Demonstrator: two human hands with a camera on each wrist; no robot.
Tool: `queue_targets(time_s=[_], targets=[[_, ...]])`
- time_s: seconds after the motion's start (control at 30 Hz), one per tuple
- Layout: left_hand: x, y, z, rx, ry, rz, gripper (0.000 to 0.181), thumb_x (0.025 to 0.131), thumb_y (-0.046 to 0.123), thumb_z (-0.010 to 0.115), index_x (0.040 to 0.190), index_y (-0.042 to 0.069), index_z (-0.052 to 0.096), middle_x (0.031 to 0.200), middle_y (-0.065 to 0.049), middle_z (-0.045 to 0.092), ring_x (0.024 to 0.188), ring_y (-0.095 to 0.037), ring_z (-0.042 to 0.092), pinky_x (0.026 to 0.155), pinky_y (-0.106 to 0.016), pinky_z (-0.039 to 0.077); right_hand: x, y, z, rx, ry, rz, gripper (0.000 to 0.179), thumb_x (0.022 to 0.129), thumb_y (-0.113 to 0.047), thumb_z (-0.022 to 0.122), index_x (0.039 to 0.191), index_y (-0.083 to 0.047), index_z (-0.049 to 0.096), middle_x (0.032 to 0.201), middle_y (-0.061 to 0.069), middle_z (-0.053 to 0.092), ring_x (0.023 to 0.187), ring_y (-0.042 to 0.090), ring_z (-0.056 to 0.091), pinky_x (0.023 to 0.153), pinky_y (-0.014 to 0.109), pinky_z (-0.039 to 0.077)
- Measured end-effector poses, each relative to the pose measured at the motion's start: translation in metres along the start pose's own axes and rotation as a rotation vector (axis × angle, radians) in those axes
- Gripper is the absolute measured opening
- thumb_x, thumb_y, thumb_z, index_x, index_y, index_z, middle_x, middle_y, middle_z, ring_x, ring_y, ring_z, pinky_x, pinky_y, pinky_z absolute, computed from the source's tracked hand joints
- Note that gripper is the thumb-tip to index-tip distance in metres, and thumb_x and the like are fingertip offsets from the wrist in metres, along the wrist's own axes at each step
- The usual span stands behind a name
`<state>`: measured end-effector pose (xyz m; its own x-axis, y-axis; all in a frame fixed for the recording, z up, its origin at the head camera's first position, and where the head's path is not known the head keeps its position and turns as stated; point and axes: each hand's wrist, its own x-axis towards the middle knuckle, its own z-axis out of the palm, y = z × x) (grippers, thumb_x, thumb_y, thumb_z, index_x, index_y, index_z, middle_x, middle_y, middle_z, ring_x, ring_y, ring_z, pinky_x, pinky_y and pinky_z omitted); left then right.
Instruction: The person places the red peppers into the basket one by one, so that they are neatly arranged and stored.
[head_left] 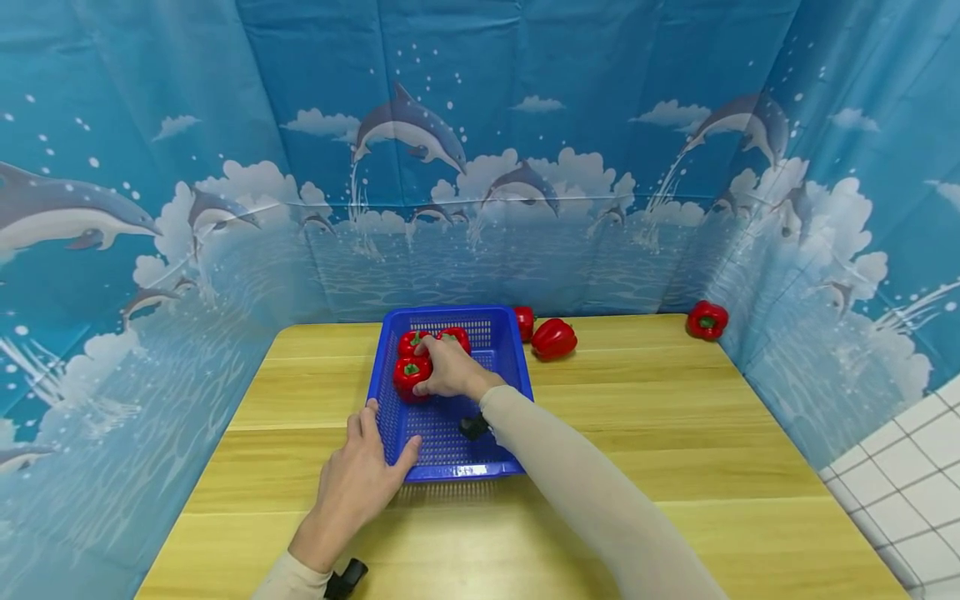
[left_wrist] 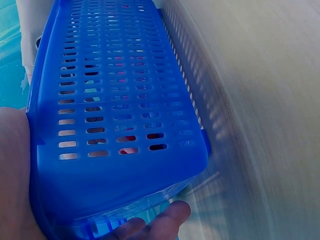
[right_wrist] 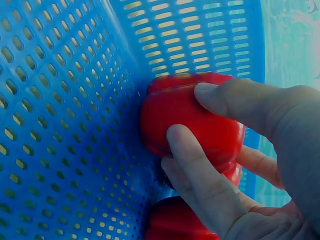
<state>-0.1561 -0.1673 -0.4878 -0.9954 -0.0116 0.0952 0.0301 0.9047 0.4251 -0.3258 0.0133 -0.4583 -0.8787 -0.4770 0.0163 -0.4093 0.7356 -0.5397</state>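
A blue plastic basket with perforated walls stands on the wooden table. Inside, toward its left side, are three red bell peppers, one of them a front-left pepper with its green stem up. My right hand reaches into the basket; in the right wrist view its thumb and fingers curl round a red bell pepper by the wall, with another pepper close by. At the basket's front-left corner, my left hand grips the rim, its fingers against the outside.
Beside the basket's right wall lie a partly hidden red pepper and another pepper on its side. A further pepper sits at the table's far right corner. A dolphin-print curtain borders the wooden table.
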Motion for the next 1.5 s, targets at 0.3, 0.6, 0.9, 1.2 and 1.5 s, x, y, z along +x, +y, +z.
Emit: queue_targets(time_s=[0.3,0.6,0.9,1.2,1.5], targets=[[0.0,0.002,0.0,0.007,-0.009,-0.007,0.105,0.111,0.069,0.066,0.177,-0.003,0.029,0.168,-0.036,0.049,0.066,-0.029,0.064,0.055,-0.04,0.057,-0.008,0.001,-0.008,0.013,-0.012,-0.005,0.067,0.098,-0.035,0.098,0.154,-0.012,0.069,0.146,0.015,0.071,0.135,0.029,0.063,0.121,0.05,0.06],[0.0,0.001,0.0,0.012,0.003,-0.003,0.107,0.111,0.074,0.062,0.177,-0.003,0.028,0.168,-0.035,0.05,0.064,-0.028,0.063,0.054,-0.04,0.056,-0.017,0.001,-0.027,0.046,-0.007,-0.068,0.069,0.098,-0.034,0.097,0.157,-0.011,0.069,0.155,0.017,0.067,0.133,0.032,0.064,0.119,0.055,0.06],[0.0,0.001,0.001,0.014,-0.006,-0.017,0.106,0.111,0.073,0.063,0.177,-0.002,0.028,0.167,-0.034,0.05,0.073,-0.034,0.071,0.059,-0.045,0.061,-0.034,0.006,-0.063,0.095,0.01,-0.076,0.069,0.103,-0.034,0.092,0.162,-0.01,0.065,0.164,0.023,0.062,0.141,0.042,0.065,0.118,0.06,0.06],[0.001,0.0,0.002,0.013,-0.011,-0.021,0.108,0.111,0.076,0.061,0.178,-0.002,0.027,0.164,-0.034,0.051,0.075,-0.033,0.071,0.061,-0.046,0.062,-0.044,0.023,-0.081,0.053,0.048,-0.098,0.058,0.106,-0.039,0.088,0.158,-0.019,0.07,0.165,0.016,0.062,0.148,0.037,0.065,0.122,0.059,0.059],[0.002,0.001,0.001,0.012,-0.006,-0.012,0.106,0.111,0.073,0.062,0.177,-0.003,0.028,0.169,-0.035,0.048,0.071,-0.03,0.067,0.058,-0.043,0.061,-0.055,0.053,-0.094,0.088,0.119,-0.136,0.054,0.11,-0.04,0.084,0.157,-0.017,0.07,0.16,0.017,0.064,0.142,0.034,0.067,0.119,0.059,0.061]])
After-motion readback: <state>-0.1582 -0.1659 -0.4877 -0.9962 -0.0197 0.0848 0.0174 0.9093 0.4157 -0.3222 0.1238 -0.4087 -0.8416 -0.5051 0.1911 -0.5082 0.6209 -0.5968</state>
